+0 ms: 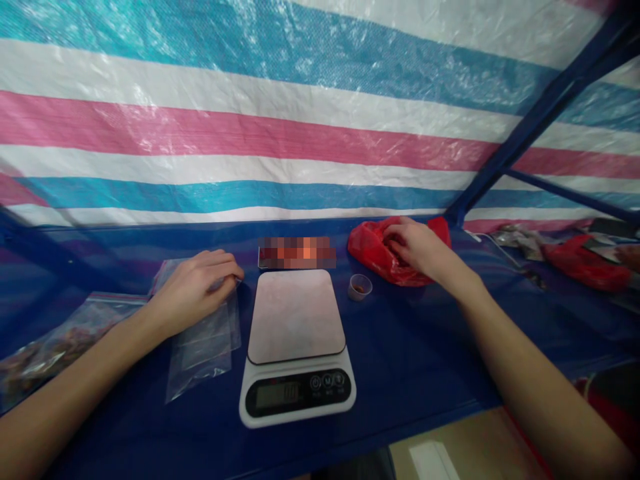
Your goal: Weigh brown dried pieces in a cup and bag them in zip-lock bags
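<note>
My left hand (197, 287) rests on a stack of clear zip bags (203, 347), fingers pinching the top edge of one bag, just left of a white kitchen scale (297, 347). The scale's platform is bare and its display is lit. My right hand (417, 250) reaches into a red plastic bag (373, 250) at the back right of the scale, fingers curled inside its opening; what they hold is hidden. A small clear cup (359, 287) with brown bits stands between the scale and the red bag.
A filled clear bag (55, 347) of brown pieces lies at the far left. A second red bag (583, 263) and foil packets (520, 240) lie at the right. A striped tarp wall stands behind. The blue table's front edge (430, 417) runs near me.
</note>
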{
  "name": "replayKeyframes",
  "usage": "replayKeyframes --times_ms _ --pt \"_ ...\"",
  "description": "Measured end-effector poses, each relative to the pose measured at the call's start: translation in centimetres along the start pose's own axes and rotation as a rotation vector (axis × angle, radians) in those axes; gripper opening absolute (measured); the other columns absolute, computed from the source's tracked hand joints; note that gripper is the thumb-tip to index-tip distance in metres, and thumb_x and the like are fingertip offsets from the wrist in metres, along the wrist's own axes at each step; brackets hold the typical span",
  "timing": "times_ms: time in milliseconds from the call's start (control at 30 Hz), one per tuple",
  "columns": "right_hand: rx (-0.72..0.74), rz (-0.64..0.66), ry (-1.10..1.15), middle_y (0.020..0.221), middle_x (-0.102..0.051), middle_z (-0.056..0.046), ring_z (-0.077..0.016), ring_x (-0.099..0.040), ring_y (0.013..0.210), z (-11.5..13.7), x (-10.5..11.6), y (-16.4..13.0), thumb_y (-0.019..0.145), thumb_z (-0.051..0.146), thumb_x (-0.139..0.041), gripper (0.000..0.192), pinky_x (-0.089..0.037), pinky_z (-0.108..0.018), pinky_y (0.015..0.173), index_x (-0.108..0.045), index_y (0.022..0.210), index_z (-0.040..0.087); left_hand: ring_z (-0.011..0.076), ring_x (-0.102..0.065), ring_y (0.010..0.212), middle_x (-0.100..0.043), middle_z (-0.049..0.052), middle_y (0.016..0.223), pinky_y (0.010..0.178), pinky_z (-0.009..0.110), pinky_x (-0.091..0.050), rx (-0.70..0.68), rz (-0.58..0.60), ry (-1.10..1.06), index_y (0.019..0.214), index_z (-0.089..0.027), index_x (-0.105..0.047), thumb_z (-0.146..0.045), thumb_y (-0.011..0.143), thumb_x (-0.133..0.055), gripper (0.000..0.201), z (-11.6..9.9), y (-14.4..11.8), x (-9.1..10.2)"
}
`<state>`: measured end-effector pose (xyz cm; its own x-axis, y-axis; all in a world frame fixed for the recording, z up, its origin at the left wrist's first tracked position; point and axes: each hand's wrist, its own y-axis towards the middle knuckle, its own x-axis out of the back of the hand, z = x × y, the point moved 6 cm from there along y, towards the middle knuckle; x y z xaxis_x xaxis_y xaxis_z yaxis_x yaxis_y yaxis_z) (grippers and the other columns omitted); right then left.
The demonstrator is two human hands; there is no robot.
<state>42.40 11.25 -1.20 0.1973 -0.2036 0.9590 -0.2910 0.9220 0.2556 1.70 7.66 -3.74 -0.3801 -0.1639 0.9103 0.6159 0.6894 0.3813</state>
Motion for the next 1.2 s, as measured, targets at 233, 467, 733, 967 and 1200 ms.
replayKeyframes --times_ms 233,467,733,967,1200 --pt "0.03 0.105 0.014 0.122 -0.074 -0.019 -0.0315 -0.067 0.113 -0.4 -2.4 0.4 0.096 0.018 -0.058 0.022 -0.05 -0.041 0.1 -0.074 0.111 0.015 0.0216 -0.069 0.086 -0.075 0.005 0.091 0.081 0.036 -0.051 -0.006 0.005 -0.005 0.09 -0.021 -0.074 -0.025 0.101 -0.045 0.032 -0.2 0.1 0.2" --pt "0.03 0.07 0.063 0.1 -0.075 -0.014 -0.027 -0.068 0.089 0.5 -1.7 0.6 0.085 0.007 -0.054 0.016 -0.046 -0.033 0.075 -0.065 0.092 0.018 0.0217 -0.068 0.084 -0.074 0.005 0.089 0.079 0.035 -0.049 -0.024 0.001 -0.002 0.089 -0.02 -0.074 -0.023 0.101 -0.045 0.032 -0.4 0.1 0.2" --pt "0.052 -0.111 0.173 0.1 -0.08 -0.012 -0.0277 -0.072 0.09 -0.2 0.6 0.6 0.092 0.017 -0.056 0.02 -0.053 -0.039 0.085 -0.076 0.095 0.018 0.022 -0.068 0.086 -0.074 0.005 0.091 0.081 0.036 -0.048 -0.019 0.019 -0.017 0.091 -0.019 -0.073 -0.022 0.102 -0.045 0.031 -0.2 0.0 0.0" --pt "-0.013 -0.321 0.383 0.099 -0.08 -0.012 -0.0312 -0.073 0.089 1.2 5.2 -1.1 0.093 0.033 -0.071 0.015 -0.057 -0.046 0.083 -0.08 0.097 0.022 0.0222 -0.067 0.086 -0.073 0.005 0.089 0.08 0.036 -0.048 -0.012 0.027 -0.004 0.09 -0.019 -0.073 -0.023 0.103 -0.043 0.033 0.0 0.0 -0.2" --pt "0.263 0.083 0.617 0.1 -0.081 -0.007 -0.0226 -0.074 0.089 7.7 4.4 -2.2 0.096 0.034 -0.075 0.015 -0.058 -0.034 0.08 -0.082 0.099 0.021 0.0211 -0.065 0.087 -0.072 0.005 0.091 0.081 0.036 -0.047 -0.024 0.045 0.002 0.092 -0.019 -0.072 -0.023 0.104 -0.043 0.032 0.2 -0.1 -0.5"
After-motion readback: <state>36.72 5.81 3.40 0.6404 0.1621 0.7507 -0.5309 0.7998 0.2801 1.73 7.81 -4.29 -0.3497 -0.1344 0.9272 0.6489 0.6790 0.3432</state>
